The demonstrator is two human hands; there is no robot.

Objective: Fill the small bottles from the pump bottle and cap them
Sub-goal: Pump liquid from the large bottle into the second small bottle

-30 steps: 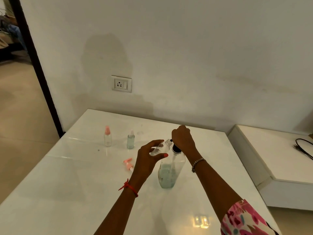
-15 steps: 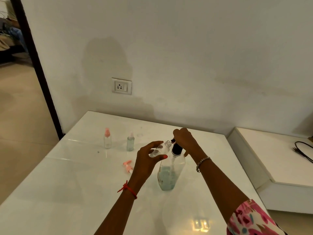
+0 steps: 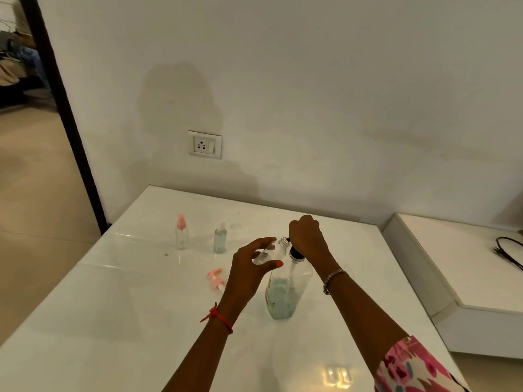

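A clear pump bottle [image 3: 285, 290] with pale blue liquid stands mid-table. My right hand [image 3: 307, 236] is curled over its black pump head, covering it. My left hand [image 3: 252, 267] grips a small clear uncapped bottle [image 3: 271, 251], tilted with its open neck at the pump's nozzle. A loose pink spray cap [image 3: 216, 279] lies on the table left of my left hand. Further back stand two capped small bottles: an empty-looking one with a pink cap [image 3: 181, 232] and one with blue liquid [image 3: 220, 238].
The white glossy table [image 3: 113, 321] runs to the wall, where a power socket [image 3: 205, 144] sits. A lower white ledge [image 3: 458, 267] with a black cable [image 3: 509, 251] lies to the right. A doorway opens at the left.
My right hand rose slightly on the pump head half a second ago and is now pressed lower on it again. The small bottle stays at the nozzle.
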